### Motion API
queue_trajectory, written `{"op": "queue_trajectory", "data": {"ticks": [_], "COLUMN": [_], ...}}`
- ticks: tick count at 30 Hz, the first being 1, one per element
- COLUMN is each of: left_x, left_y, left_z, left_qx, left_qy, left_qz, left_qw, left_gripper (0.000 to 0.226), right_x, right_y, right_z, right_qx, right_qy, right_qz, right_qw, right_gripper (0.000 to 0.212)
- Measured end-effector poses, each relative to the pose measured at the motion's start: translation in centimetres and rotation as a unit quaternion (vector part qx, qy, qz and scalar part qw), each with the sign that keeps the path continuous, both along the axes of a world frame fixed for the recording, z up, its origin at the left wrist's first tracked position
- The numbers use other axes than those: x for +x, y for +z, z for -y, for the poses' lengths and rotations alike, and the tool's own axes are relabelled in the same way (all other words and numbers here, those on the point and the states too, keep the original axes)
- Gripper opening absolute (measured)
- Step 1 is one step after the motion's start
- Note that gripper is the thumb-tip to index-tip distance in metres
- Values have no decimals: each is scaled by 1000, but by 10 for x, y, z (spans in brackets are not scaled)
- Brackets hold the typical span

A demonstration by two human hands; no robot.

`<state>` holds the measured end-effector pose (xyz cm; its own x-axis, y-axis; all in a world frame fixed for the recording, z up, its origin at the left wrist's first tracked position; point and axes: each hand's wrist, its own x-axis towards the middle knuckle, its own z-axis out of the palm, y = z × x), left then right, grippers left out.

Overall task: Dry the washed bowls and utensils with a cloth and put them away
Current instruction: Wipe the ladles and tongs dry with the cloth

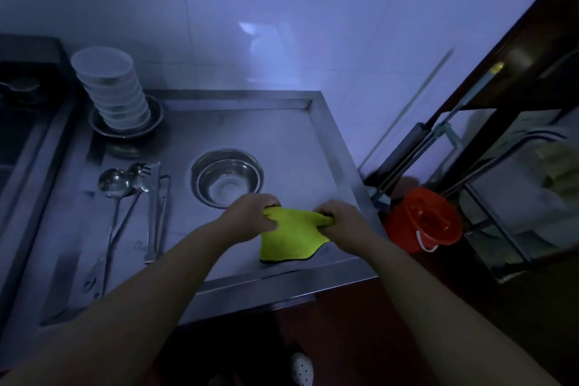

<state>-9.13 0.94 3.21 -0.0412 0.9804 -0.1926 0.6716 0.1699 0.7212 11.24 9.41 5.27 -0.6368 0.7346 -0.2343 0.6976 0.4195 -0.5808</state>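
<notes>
Soft, matt yellow cloth (291, 235) is hanging between both hands above a brushed steel counter (313, 166), with shiny nested metal bowls (227, 178) just beyond, polished steel utensils (131, 197) leftward, and glossy red plastic bucket (423, 219) rightward.

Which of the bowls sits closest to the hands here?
The steel bowl standing alone mid-counter, just beyond the left hand and right hand gripping the yellow cloth. The stacked white bowls stand far back left.
</notes>
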Motion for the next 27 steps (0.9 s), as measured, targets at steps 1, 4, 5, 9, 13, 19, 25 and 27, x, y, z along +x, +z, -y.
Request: {"op": "queue_trajectory", "data": {"ticks": [1,4,5,9,13,19,25,27], "left_x": [8,35,44,85,128,184,197,198], "left_y": [5,22,28,30,-20,-101,-100,-94], "left_z": [-9,-39,-49,-79,-82,-38,-16,-14], "left_qx": [21,100,126,194,121,-60,-63,-84], "left_qy": [5,42,52,102,83,-8,-48,-58], "left_qz": [-8,-39,-50,-79,-95,-106,-68,-73], "left_qw": [1000,993,989,972,985,993,995,992], "left_gripper": [28,29,28,27,31,40,45,43], "right_x": [7,29,35,65,109,177,193,191], "right_y": [5,23,28,33,-11,-92,-101,-94], "right_z": [-9,-38,-48,-77,-86,-61,-61,-64], "right_qx": [32,105,132,204,170,-2,24,26], "right_qy": [-8,-59,-73,-87,-66,17,156,189], "right_qz": [2,-18,-28,-79,-61,107,134,173], "right_qw": [999,993,988,972,981,994,978,966], "right_gripper": [28,27,29,34,25,48,45,45]}}
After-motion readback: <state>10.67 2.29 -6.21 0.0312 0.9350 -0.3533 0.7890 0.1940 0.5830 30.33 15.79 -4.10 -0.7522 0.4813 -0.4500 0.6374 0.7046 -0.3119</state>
